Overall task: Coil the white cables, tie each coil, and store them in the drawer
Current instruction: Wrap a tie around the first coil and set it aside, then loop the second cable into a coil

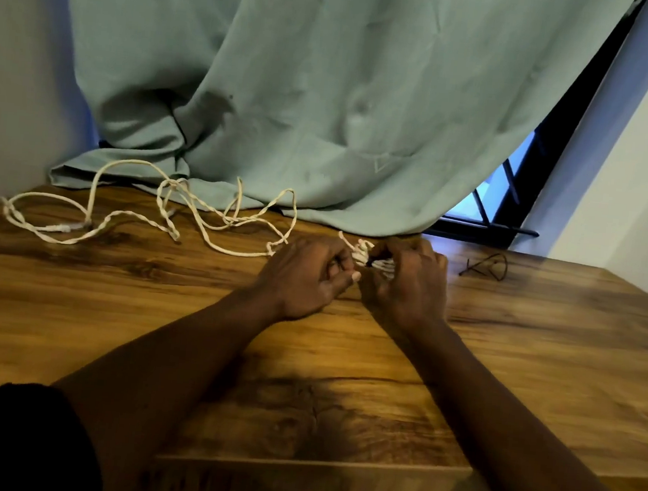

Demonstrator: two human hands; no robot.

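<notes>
**Small white coil** [369,254]: a bundle of thin, twisted cord-like cable. It sat at the far middle of the table, caught between your two hands, and its strands appeared to run left to right from one hand to the other. Whether it rested on the wood or hung just above it could not be told.

**Dark tie** [370,263]: a thin black strip across the coil's middle, at right angles to the strands. Judged to be mid-fastening.

**Right hand** [410,281]: fingers curled round the coil's right end, gripping it. This was the hand nearer the bundle.

**Left hand** [303,279]: fingers curled, thumb and forefinger pinched together right beside the coil's left end. Whether they held the tie's tail or the cable itself could not be told.

**Loose white cable** [126,222]: limp, kinked and looped, sprawled well to your left along the table's far edge. It was uncoiled, so most of the job remained.

**Spare black ties** [486,267]: thin and wiry, lying near your right hand.

**Wooden table** [341,373]: dark, glossy grain. No drawer was plainly in view.

**Curtain** [310,85]: soft teal cloth, its hem on the table's far edge.

**Window** [519,177]: black-framed, behind the curtain.
</notes>
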